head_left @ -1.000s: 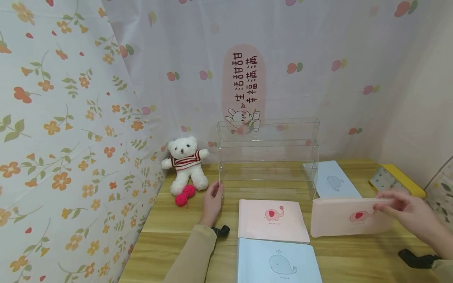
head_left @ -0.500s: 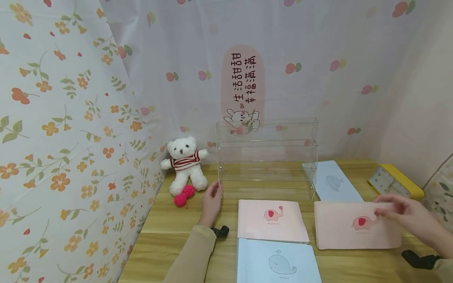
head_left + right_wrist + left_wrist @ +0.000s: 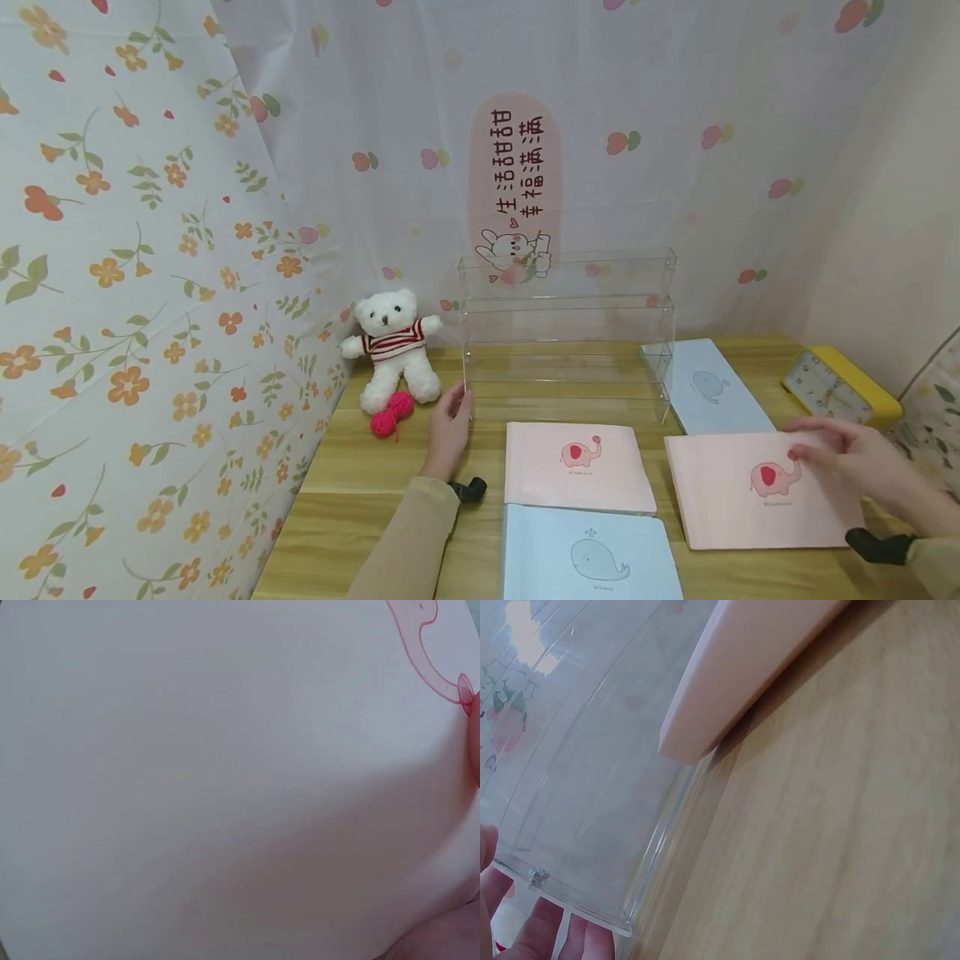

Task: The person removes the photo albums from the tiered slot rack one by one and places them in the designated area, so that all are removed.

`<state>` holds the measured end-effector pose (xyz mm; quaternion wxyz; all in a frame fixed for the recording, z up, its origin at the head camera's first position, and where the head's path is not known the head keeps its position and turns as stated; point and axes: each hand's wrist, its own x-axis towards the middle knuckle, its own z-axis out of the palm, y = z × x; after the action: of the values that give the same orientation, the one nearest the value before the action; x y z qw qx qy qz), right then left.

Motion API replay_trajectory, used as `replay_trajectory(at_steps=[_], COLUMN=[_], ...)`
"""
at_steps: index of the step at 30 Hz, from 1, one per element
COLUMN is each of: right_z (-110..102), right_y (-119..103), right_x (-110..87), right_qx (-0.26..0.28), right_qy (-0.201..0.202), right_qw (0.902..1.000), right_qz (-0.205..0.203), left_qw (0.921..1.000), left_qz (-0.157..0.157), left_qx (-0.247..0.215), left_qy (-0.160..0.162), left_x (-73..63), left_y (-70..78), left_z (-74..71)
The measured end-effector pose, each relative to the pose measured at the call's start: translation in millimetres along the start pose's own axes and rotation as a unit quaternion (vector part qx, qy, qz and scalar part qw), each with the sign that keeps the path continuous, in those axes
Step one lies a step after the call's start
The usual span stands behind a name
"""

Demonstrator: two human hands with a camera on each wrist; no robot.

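Observation:
My left hand (image 3: 450, 429) grips the left side panel of a clear acrylic tiered display rack (image 3: 567, 307). In the left wrist view its fingers (image 3: 540, 930) lie outside the panel and the thumb inside. My right hand (image 3: 873, 462) pinches a pink book (image 3: 712, 492) with a red-eared elephant on its cover, thumb on the front and fingers behind the top edge. That cover fills most of the right wrist view. A second pink elephant book (image 3: 536, 467) lies before the rack, with a blue whale book (image 3: 540, 550) nearer to me.
Another blue whale book (image 3: 690, 367) lies at the rack's right end, partly behind it. A yellow clock (image 3: 862, 387) stands at the right. Left of the rack sits a white teddy bear (image 3: 401, 367) with a bright pink yarn bundle (image 3: 392, 415) at its feet.
The pink book in my right hand has come down and toward me, its cover tipping to face upward more. My left hand stays on the rack.

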<state>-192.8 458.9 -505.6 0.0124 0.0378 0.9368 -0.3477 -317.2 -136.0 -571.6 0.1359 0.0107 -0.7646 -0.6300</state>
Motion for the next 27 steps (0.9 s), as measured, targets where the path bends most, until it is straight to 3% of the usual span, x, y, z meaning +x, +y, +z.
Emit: replay_trajectory(at_steps=[18, 27], right_z=[26, 33], right_y=[20, 23], right_x=[8.2, 9.4], right_qx=[0.019, -0.026], right_qy=[-0.031, -0.017], right_qw=[0.9982, 0.9995], right_qz=[0.047, -0.004], left_qw=[1.0, 0.9999], left_qz=[0.002, 0.006], left_qx=[0.003, -0.008], left_qy=[-0.001, 0.002], left_x=[1.5, 0.3], left_y=[-1.3, -4.8], left_z=[-1.0, 0.1])
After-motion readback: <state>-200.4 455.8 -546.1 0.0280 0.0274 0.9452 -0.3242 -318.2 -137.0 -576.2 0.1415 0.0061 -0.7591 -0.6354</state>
